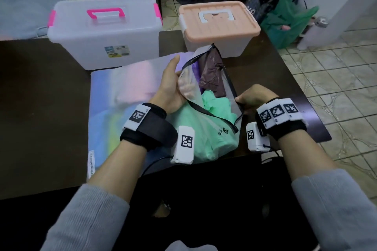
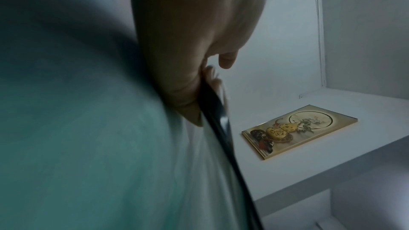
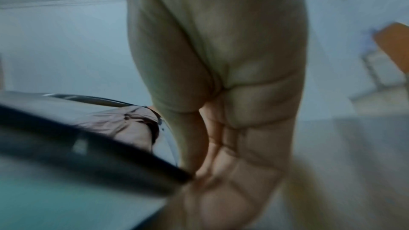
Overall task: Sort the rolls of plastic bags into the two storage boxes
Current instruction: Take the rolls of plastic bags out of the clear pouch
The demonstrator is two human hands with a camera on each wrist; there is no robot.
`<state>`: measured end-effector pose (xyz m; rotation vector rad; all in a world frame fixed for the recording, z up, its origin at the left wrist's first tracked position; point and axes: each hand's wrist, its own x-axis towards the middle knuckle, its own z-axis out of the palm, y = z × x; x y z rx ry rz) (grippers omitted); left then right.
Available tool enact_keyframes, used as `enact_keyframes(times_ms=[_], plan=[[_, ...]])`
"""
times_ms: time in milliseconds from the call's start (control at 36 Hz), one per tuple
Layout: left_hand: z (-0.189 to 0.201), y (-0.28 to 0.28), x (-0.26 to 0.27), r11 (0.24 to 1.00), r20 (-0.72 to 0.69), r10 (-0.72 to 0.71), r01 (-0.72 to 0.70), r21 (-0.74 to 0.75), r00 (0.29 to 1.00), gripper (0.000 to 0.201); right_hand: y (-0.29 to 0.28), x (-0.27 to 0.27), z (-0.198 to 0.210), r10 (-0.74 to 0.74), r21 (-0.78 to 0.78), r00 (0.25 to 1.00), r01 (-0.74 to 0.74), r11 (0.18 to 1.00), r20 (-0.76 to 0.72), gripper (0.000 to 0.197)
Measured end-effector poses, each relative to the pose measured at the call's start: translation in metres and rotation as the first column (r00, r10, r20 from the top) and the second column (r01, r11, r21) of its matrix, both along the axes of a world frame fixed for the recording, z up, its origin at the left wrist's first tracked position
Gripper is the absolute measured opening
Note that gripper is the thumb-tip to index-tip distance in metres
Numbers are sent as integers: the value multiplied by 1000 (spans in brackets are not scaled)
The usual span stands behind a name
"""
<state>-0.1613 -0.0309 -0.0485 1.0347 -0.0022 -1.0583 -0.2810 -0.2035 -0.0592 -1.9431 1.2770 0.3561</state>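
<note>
Both grips clamp the zip pouch's rim: left hand, right hand. Green bag rolls inside look light, soft, slippery; pinch one mid-bundle.

My left hand hides part of its fingers behind the clear zip pouch, so they show only as a pale blur through the plastic. My right hand curls over the pouch's edge, its fingertips out of sight. Inside, the green bags and purple bags are crumpled together; I cannot tell how many there are. The label on the clear box is too small to read. In the right wrist view, the pouch's black zip edge is smeared by blur. The left wrist view is mostly filled by blurred green plastic.
</note>
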Motion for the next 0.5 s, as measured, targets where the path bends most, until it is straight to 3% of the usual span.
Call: enact_keyframes(times_ms=[56, 83, 111, 167, 250, 389, 417, 500], plan=[[-1, 0, 0, 1000, 10, -11, 11, -6, 1000, 53, 1, 6, 8, 76, -269, 993, -49, 962, 91, 12], [-1, 0, 0, 1000, 8, -11, 11, -14, 1000, 53, 3, 10, 12, 74, -342, 973, 4, 940, 217, 16], [-2, 0, -1, 1000, 12, -14, 14, -21, 1000, 53, 6, 16, 15, 94, -368, 933, 44, 929, 348, 22], [-4, 0, -1, 1000, 19, -17, 18, -22, 1000, 53, 15, 29, 17, 121, -274, 864, 20, 962, 488, 27], [-4, 1, -1, 1000, 13, -11, 11, -27, 1000, 54, 22, 47, 10, 147, -85, 899, -123, 989, 412, 59], [-3, -1, -4, 999, 4, 39, -39, -26, 999, 53, 8, 66, -16, 147, 20, 926, -164, 986, 348, 112], [-2, -1, -4, 999, 11, 43, -42, -21, 999, 51, 4, 68, -22, 146, 30, 923, -167, 985, 355, 111], [-3, 0, -5, 998, 15, 54, -54, -20, 998, 46, 22, 61, -5, 187, -60, 927, -177, 982, 326, 79]])
